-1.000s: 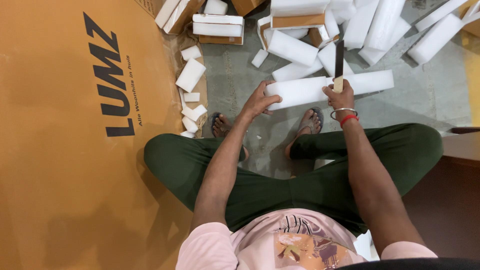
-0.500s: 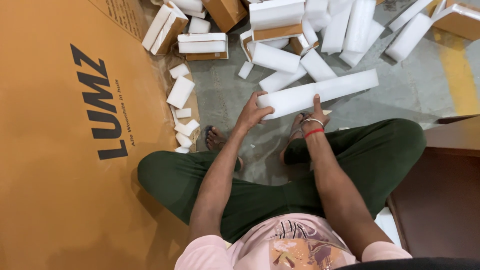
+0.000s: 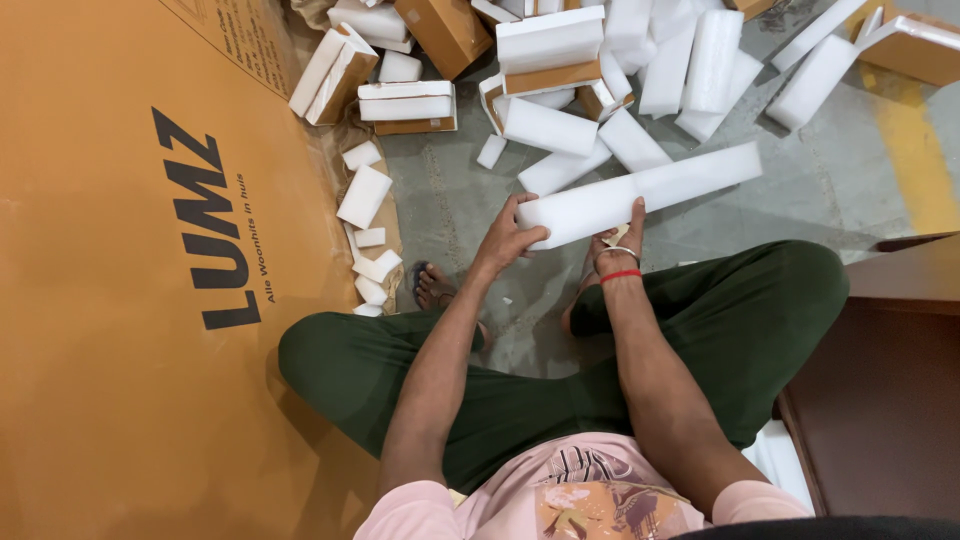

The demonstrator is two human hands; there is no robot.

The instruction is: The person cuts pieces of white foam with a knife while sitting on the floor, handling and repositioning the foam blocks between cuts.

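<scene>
Since a moment ago, the long white foam block (image 3: 640, 193) has swung to lie more slanted, its far end raised toward the foam pile (image 3: 690, 60), and the knife seen earlier no longer shows. Left of the fingers stands a large orange cardboard sheet (image 3: 100, 300) with small foam offcuts (image 3: 365, 200) along its edge. The left hand (image 3: 508, 238) curls its fingers around the block's near end, while the right hand (image 3: 622, 240) presses up against the block's underside, index finger extended, at the wrist a red band (image 3: 620, 275).
</scene>
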